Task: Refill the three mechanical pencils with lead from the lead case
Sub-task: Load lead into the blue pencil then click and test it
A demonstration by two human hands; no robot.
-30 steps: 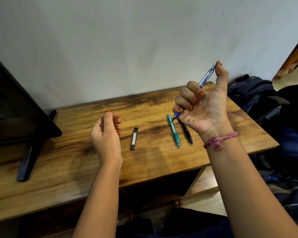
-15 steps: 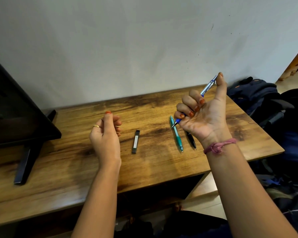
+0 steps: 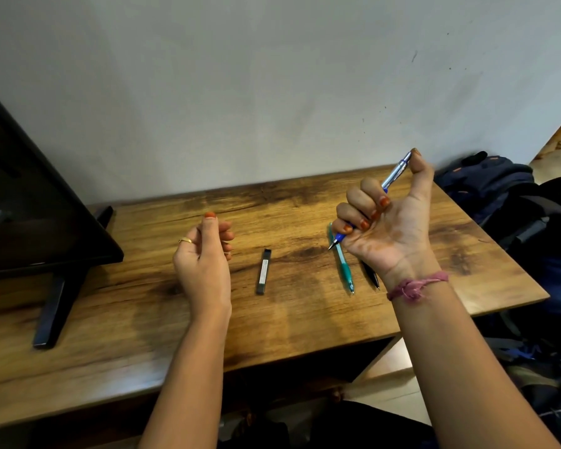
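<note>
My right hand (image 3: 386,228) grips blue pencil (image 3: 394,171), thumb on cap; since a second ago it sank toward table's (image 3: 143,335) right edge, probably clicking to test lead. My left hand (image 3: 203,254) loosely curled, empty, unmoved. Slim black lead case (image 3: 263,271) mid-table; teal pencil (image 3: 342,260), black pencil (image 3: 371,276) wait on grainy wood.

A home room: wooden desk (image 3: 305,319) against a plain wall, monitor (image 3: 30,205), backpacks (image 3: 493,183) on the floor.
</note>
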